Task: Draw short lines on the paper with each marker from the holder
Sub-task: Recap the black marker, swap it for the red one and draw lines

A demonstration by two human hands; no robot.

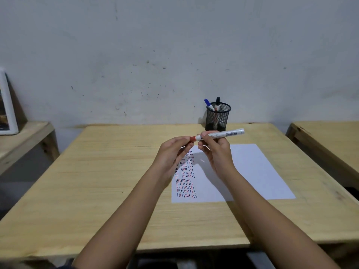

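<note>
I hold a white-barrelled red marker level above the paper's far left corner. My right hand grips its barrel. My left hand pinches the red cap at the marker's left end. The white paper lies on the wooden table, with rows of short red, black and blue strokes down its left side. Behind it a black mesh holder stands by the wall with a blue-capped marker and a black-capped marker upright in it.
A second wooden table stands to the right and a lower wooden bench to the left, with a framed picture leaning on the wall. The grey wall runs directly behind the table.
</note>
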